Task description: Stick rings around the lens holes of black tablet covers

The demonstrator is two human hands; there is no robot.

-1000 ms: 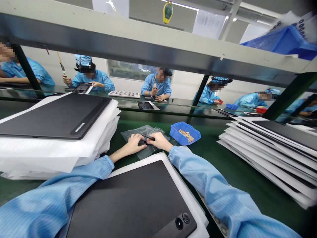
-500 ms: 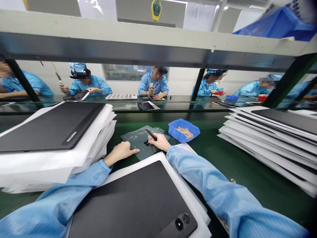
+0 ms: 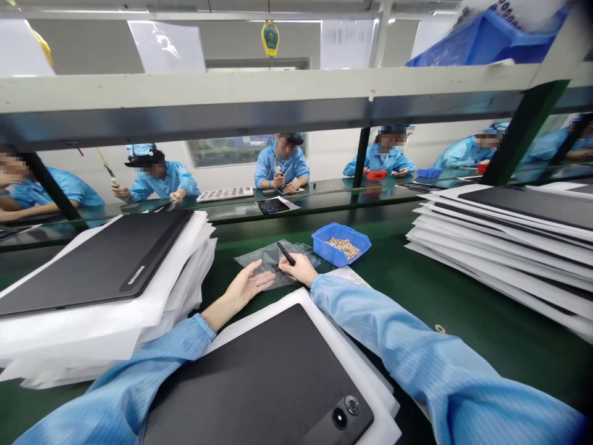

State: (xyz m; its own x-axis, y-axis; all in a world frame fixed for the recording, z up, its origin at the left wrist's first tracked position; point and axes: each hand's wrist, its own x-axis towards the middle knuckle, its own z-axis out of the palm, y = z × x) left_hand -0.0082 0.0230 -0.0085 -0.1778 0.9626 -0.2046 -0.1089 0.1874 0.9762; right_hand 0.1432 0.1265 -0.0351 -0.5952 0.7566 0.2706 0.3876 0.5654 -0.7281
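Note:
My left hand [image 3: 248, 285] lies open with its palm turned up, holding nothing, at the near edge of a clear plastic bag [image 3: 271, 261]. My right hand [image 3: 297, 269] grips a slim black pen-like tool [image 3: 286, 253], its fingers resting on the bag beside small black parts [image 3: 277, 268]. Below my forearms, a black device back panel with twin round camera openings [image 3: 259, 377] lies on white foam sheet [image 3: 296, 303]. Its lower corner shows the lenses [image 3: 345, 413].
A blue bin of small tan rings [image 3: 341, 244] stands beyond my right hand on the green bench [image 3: 417, 290]. Stacks of black panels in white foam rise at left [image 3: 106, 266] and right [image 3: 504, 228]. Several co-workers in blue smocks sit across the line, beneath a shelf [image 3: 231, 102].
My left hand has moved off the bag's middle and turned palm up with its fingers apart. My right hand still holds the black tool. The view has tilted slightly.

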